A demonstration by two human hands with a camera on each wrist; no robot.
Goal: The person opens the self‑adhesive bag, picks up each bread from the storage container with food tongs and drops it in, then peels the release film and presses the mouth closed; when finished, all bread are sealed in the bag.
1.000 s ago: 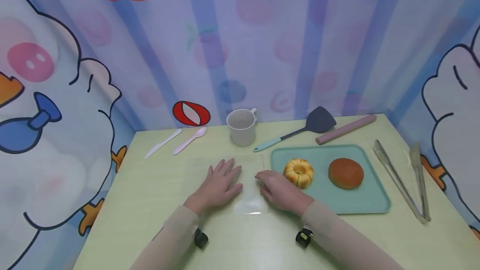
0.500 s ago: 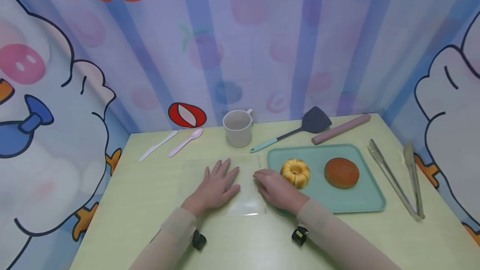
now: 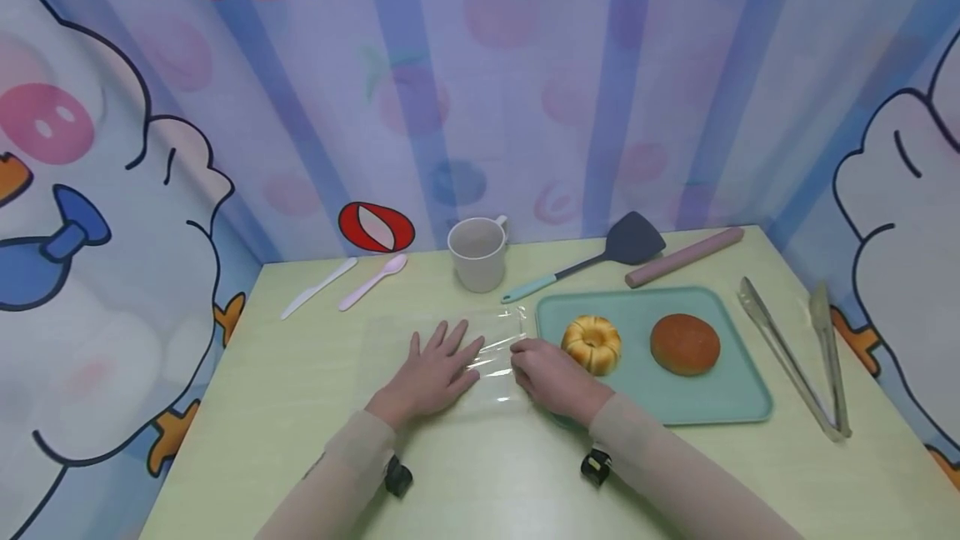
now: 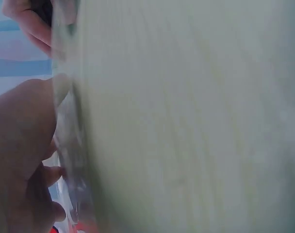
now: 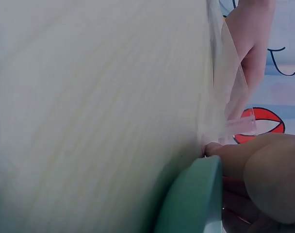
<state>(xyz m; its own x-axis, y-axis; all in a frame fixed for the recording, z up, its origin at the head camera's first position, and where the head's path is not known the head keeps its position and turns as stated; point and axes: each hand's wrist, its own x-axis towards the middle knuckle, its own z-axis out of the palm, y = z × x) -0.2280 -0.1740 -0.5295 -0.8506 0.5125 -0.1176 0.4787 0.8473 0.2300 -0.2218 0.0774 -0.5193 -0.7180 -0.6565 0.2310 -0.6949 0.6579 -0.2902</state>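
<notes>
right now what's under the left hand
The left hand lies spread on clear plastic, with the pale tabletop showing through around it. Whatever is directly beneath the palm is covered, so I can't tell what's there.

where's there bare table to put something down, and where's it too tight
Widest is the left side of the table, bordered by the knife, plastic sheet and left sleeve. Another lies in front of the plastic sheet, between that sleeve and the right sleeve. The back right is crowded: spatula, rolling pin and tray lie close together, tongs beside the tray.
</notes>
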